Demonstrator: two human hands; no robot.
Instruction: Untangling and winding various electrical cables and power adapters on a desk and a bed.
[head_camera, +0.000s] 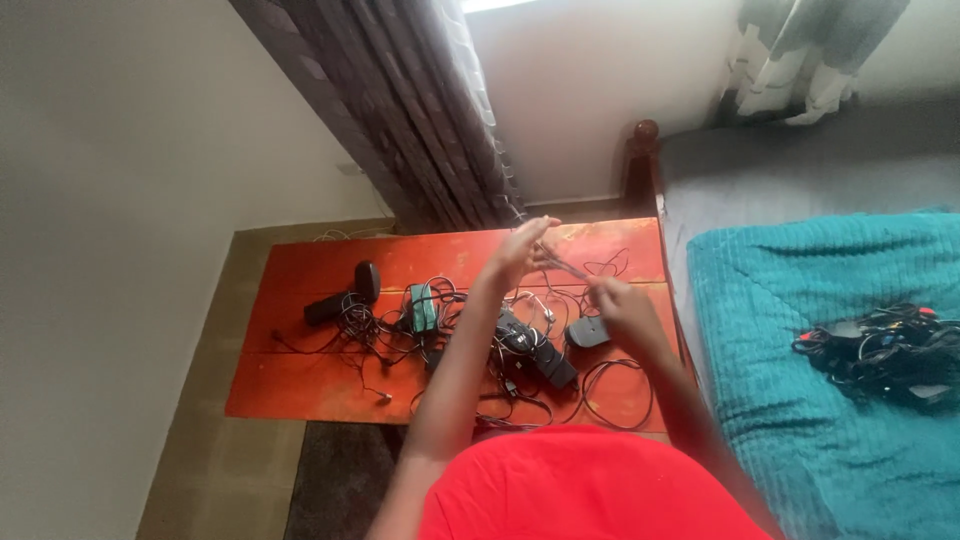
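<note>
We hold a thin cable (563, 264) stretched between our left hand (520, 250), fingers loosely spread, and our right hand (618, 305), pinched shut on it, above the orange tabletop (300, 390) near its far right corner. Tangled chargers (520, 345) crowd the middle; the near left corner lies bare. No containers show.

Tangled cables and chargers (450, 330) crowd the middle of the red table (300, 395), leaving bare wood along its far edge and left end. A bedpost (643, 160) and bed (800, 180) close off the right side; a curtain (400, 110) hangs behind.
</note>
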